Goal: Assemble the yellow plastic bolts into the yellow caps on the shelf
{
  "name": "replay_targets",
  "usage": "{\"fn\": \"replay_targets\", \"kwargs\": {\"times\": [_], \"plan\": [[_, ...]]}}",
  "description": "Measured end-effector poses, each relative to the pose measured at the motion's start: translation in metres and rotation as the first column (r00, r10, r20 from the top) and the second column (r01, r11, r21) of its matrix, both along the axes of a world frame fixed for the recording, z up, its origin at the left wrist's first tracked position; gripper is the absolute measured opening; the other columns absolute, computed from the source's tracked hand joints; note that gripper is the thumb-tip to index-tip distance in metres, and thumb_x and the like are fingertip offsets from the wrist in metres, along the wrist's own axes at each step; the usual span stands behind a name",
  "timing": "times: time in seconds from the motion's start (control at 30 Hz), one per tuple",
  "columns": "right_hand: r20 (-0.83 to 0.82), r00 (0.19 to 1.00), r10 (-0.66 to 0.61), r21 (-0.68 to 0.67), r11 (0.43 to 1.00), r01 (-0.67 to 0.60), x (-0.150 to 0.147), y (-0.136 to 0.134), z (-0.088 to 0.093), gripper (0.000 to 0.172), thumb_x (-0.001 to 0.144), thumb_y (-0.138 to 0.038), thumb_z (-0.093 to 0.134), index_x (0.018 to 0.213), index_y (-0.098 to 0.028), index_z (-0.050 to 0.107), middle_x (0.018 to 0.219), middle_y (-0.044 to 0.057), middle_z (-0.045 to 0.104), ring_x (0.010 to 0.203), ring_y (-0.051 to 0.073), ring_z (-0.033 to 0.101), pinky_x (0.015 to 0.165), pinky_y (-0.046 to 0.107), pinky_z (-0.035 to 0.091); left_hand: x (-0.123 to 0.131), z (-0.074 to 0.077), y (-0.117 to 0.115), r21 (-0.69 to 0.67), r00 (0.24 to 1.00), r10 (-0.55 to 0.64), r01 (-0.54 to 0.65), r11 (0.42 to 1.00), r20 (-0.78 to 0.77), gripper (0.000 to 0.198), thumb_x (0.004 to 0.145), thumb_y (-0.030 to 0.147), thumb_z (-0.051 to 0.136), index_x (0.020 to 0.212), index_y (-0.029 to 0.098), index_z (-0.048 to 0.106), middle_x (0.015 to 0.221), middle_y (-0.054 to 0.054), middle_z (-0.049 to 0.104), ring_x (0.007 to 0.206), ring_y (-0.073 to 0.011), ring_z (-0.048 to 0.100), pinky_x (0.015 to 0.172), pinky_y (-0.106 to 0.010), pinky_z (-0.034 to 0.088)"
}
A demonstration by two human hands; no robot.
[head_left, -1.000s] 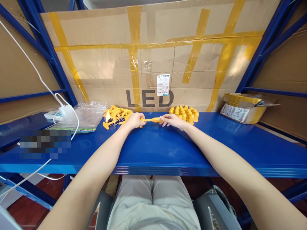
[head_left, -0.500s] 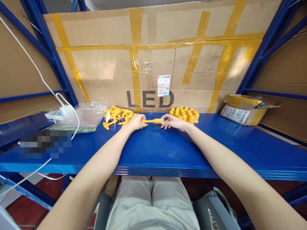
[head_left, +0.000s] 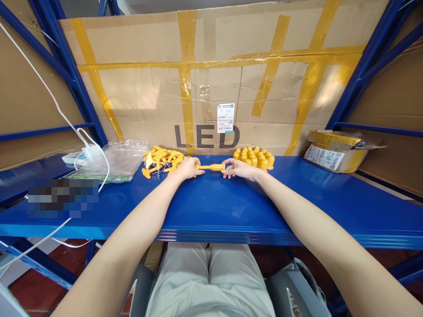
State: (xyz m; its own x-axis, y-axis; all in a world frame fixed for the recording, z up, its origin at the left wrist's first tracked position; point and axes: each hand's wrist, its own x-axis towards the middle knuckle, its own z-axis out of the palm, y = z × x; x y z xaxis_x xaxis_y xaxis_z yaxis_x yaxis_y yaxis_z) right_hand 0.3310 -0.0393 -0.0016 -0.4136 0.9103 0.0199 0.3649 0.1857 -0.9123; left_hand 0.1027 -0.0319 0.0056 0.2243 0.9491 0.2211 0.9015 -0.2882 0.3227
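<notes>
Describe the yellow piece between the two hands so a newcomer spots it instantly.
Find the cardboard panel printed LED, then the blue shelf before it. Between the left hand and right hand spans a slim yellow piece, thin, ribbed at left. Only it bridges the hands; the yellow pile lies left, the upright yellow cylinders right.

The left hand (head_left: pixel 188 169) hides one end of the yellow piece (head_left: pixel 216 167); whether the right hand (head_left: pixel 240 169) grips it is too small to tell. A pixelated patch (head_left: pixel 62 196) covers something at left; the label (head_left: pixel 225 118) is unreadable.
</notes>
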Motion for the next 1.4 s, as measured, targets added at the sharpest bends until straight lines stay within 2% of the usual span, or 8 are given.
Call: {"fn": "replay_targets", "kwargs": {"times": [0.13, 0.4, 0.67, 0.83, 0.93, 1.0, 1.23, 1.4], "plan": [[-0.006, 1.0, 0.0, 0.014, 1.0, 0.0, -0.0004, 0.0017, -0.0022, 0.025, 0.082, -0.019, 0.069, 0.098, -0.016, 0.05, 0.065, -0.001, 0.067, 0.059, 0.01, 0.057, 0.061, 0.023, 0.044, -0.0004, -0.0015, 0.002, 0.006, 1.0, -0.007, 0.007, 1.0, -0.003, 0.023, 0.069, 0.037, 0.07, 0.081, 0.021, 0.057, 0.049, 0.007, 0.057, 0.042, -0.0108, 0.051, 0.05, -0.022, 0.039], [0.01, 1.0, 0.01, 0.047, 0.999, -0.01, 0.0, 0.0049, -0.0049, 0.023, 0.08, -0.031, 0.071, 0.089, -0.015, 0.058, 0.065, 0.0, 0.065, 0.059, 0.01, 0.057, 0.06, 0.024, 0.044, -0.0014, -0.0017, 0.0027, 0.016, 1.0, -0.005, 0.005, 1.0, -0.006, 0.025, 0.068, 0.039, 0.072, 0.079, 0.022, 0.057, 0.049, 0.008, 0.056, 0.044, -0.0116, 0.053, 0.052, -0.022, 0.04], [0.038, 0.999, 0.039, 0.078, 0.996, -0.041, 0.0007, 0.0082, -0.0067, 0.03, 0.079, -0.043, 0.069, 0.083, -0.014, 0.061, 0.067, 0.001, 0.065, 0.061, 0.01, 0.056, 0.058, 0.023, 0.042, -0.0011, -0.001, 0.0003, 0.01, 1.0, 0.0, 0.0, 1.0, 0.007, 0.026, 0.068, 0.039, 0.073, 0.079, 0.022, 0.057, 0.048, 0.008, 0.056, 0.046, -0.0122, 0.054, 0.053, -0.022, 0.04], [0.032, 0.999, 0.016, 0.054, 0.998, -0.017, 0.0008, 0.0082, -0.0067, 0.029, 0.079, -0.038, 0.07, 0.09, -0.013, 0.06, 0.069, 0.002, 0.066, 0.062, 0.01, 0.058, 0.057, 0.022, 0.042, -0.0003, -0.0002, -0.0003, 0.016, 1.0, -0.003, 0.003, 1.0, 0.0, 0.024, 0.069, 0.039, 0.072, 0.078, 0.022, 0.058, 0.047, 0.007, 0.057, 0.047, -0.0126, 0.056, 0.054, -0.022, 0.041], [0.005, 1.0, 0.003, 0.021, 1.0, -0.004, 0.002, 0.0089, -0.007, 0.043, 0.071, -0.027, 0.078, 0.105, -0.014, 0.055, 0.072, 0.0, 0.067, 0.063, 0.009, 0.058, 0.058, 0.021, 0.043, 0.0004, -0.0003, 0.001, 0.014, 1.0, -0.009, 0.009, 1.0, -0.001, 0.024, 0.068, 0.038, 0.073, 0.078, 0.022, 0.058, 0.05, 0.007, 0.059, 0.049, -0.0128, 0.057, 0.056, -0.022, 0.041], [-0.006, 1.0, 0.01, 0.009, 1.0, -0.01, 0.0024, 0.0096, -0.0074, 0.05, 0.066, -0.022, 0.082, 0.107, -0.015, 0.054, 0.071, -0.001, 0.067, 0.062, 0.009, 0.058, 0.06, 0.021, 0.045, 0.0006, -0.001, 0.0023, 0.02, 1.0, -0.011, 0.011, 1.0, -0.002, 0.025, 0.067, 0.039, 0.073, 0.079, 0.022, 0.059, 0.051, 0.007, 0.06, 0.05, -0.013, 0.058, 0.056, -0.023, 0.041], [0.021, 0.999, -0.043, 0.128, 0.991, 0.04, 0.0007, 0.0068, -0.0068, 0.035, 0.072, -0.032, 0.078, 0.098, -0.015, 0.063, 0.071, 0.001, 0.067, 0.058, 0.009, 0.055, 0.058, 0.022, 0.046, -0.0008, -0.0022, 0.0034, 0.027, 1.0, 0.008, -0.008, 1.0, -0.005, 0.03, 0.065, 0.042, 0.075, 0.081, 0.022, 0.059, 0.049, 0.007, 0.059, 0.05, -0.014, 0.057, 0.057, -0.024, 0.04], [0.043, 0.998, -0.055, 0.164, 0.985, 0.048, 0.0006, 0.0036, -0.0037, 0.034, 0.075, -0.043, 0.072, 0.095, -0.015, 0.069, 0.079, 0.004, 0.067, 0.064, 0.01, 0.055, 0.055, 0.022, 0.043, -0.0008, 0.0006, 0.001, 0.05, 1.0, -0.002, 0.002, 0.999, 0.001, 0.03, 0.065, 0.043, 0.075, 0.078, 0.023, 0.058, 0.049, 0.007, 0.057, 0.05, -0.0143, 0.057, 0.059, -0.024, 0.042]]}}
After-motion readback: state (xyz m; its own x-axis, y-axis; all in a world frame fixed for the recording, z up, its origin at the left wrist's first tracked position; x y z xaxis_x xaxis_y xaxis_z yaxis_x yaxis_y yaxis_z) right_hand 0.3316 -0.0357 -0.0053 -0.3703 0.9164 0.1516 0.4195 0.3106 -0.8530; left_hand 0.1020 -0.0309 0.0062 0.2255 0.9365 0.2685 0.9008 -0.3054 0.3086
